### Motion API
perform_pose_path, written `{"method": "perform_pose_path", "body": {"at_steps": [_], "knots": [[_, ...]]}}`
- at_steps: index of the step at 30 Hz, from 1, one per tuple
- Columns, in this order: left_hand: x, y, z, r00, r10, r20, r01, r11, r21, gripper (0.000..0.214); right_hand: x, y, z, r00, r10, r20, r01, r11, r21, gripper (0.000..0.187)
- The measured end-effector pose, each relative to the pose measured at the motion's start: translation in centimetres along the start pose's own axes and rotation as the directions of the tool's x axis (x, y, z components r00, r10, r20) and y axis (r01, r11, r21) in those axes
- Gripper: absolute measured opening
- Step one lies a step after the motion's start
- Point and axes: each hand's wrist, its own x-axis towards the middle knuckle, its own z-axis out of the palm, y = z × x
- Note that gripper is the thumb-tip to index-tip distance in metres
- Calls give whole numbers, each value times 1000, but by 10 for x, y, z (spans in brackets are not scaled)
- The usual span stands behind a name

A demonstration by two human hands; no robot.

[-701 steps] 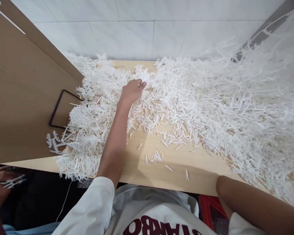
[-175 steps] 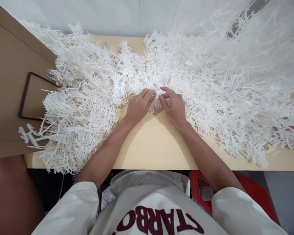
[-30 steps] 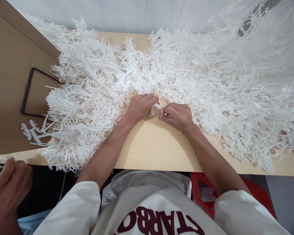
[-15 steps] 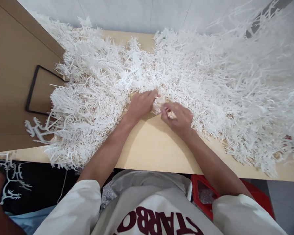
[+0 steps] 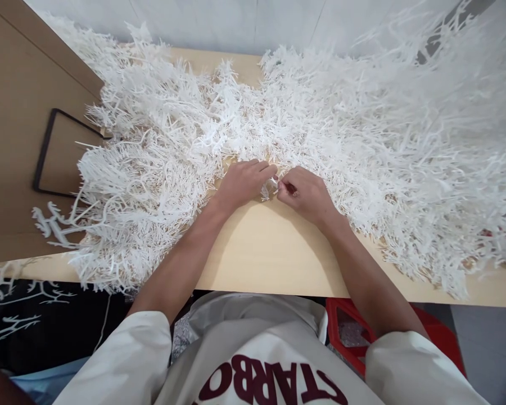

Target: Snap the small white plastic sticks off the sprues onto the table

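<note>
My left hand [image 5: 245, 181] is closed, its fingertips pinching a small white branched plastic sprig [image 5: 266, 192] over the bare front part of the table. Just to the right, my right hand [image 5: 307, 192] is curled with thumb and forefinger pinched at the right end of this sprig. Little of the sprig shows between the two hands. Right behind both hands lies a big tangled heap of white branched plastic sprigs [image 5: 341, 124], which spreads to the left and right.
A brown cardboard box [image 5: 12, 140] with a black wire frame [image 5: 42, 149] stands at the left. Below it, white branched pieces [image 5: 21, 323] appear beside a person's arm [image 5: 0, 382]. A red plastic stool or crate [image 5: 441, 337] is under the table's edge [image 5: 274, 281].
My right hand has turned slightly and its fingers have drawn tighter. My left hand stays nearly in place. At the lower left, the white branched pieces by the other person have shifted.
</note>
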Motion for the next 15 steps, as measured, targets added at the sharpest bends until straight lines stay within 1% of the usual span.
{"method": "perform_pose_path", "body": {"at_steps": [2,3,5,7,8,9,10,11,12,13,14,15], "knots": [[0,-1,0,1000,-18,17,18,1000,-1,17,1,-8,-4,1000,-2,28,1,999,35,19],[1,-2,-1,999,-39,22,40,999,-16,19,0,-13,-6,999,-33,30,31,998,55,19],[2,-4,-1,990,-141,10,141,989,-52,23,-1,-28,-9,987,-156,33,150,980,131,20],[3,-6,0,964,-266,-18,264,962,-74,26,-3,-43,-9,949,-313,23,300,925,233,20],[3,-6,0,954,-298,-25,295,952,-83,26,-5,-49,-7,925,-380,12,369,903,220,21],[4,-6,1,952,-304,-24,301,949,-91,27,-6,-53,-5,904,-427,-8,420,886,197,21],[4,-5,1,957,-290,-18,287,953,-98,28,-6,-54,-2,893,-448,-35,447,878,173,19],[4,-5,2,962,-274,-14,271,957,-107,30,-6,-52,0,899,-431,-81,438,886,151,17],[3,-4,2,965,-263,-16,259,959,-116,32,-6,-47,3,917,-373,-139,391,910,139,13],[3,-4,2,965,-260,-24,255,959,-124,34,-6,-41,5,939,-276,-205,307,942,139,10],[2,-4,2,966,-257,-37,250,959,-134,36,-5,-33,7,952,-148,-269,193,970,148,9],[1,-4,1,967,-248,-50,239,960,-148,38,-3,-26,8,949,-14,-314,70,984,167,12]]}}
